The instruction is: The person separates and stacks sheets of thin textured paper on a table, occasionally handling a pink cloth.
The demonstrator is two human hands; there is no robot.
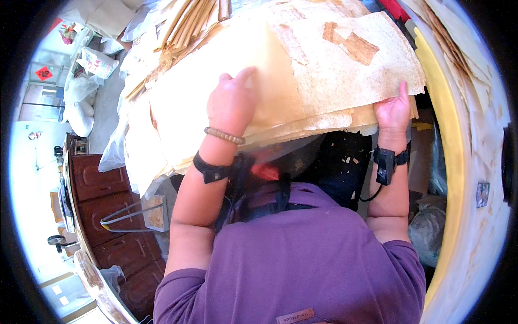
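Observation:
Before me lies a stack of large, thin, tan veneer-like sheets [324, 120], its edges ragged. The top sheet [388, 48] carries darker brown patches [360, 48] with a visible grain. My right hand [393, 112] grips this sheet's near right edge, one finger showing against the margin. Over the brightly lit middle of the stack is my left hand [233, 102], its fingers curled closed and slightly blurred. Whatever they pinch is hidden or lost in glare.
A bundle of narrow tan strips [189, 24] rests at the stack's far left. Clear plastic [113, 154] hangs off the left side. A yellow edge [445, 146] curves along the right. Brown panelled furniture [105, 175] stands left, with white sacks [81, 116] beyond.

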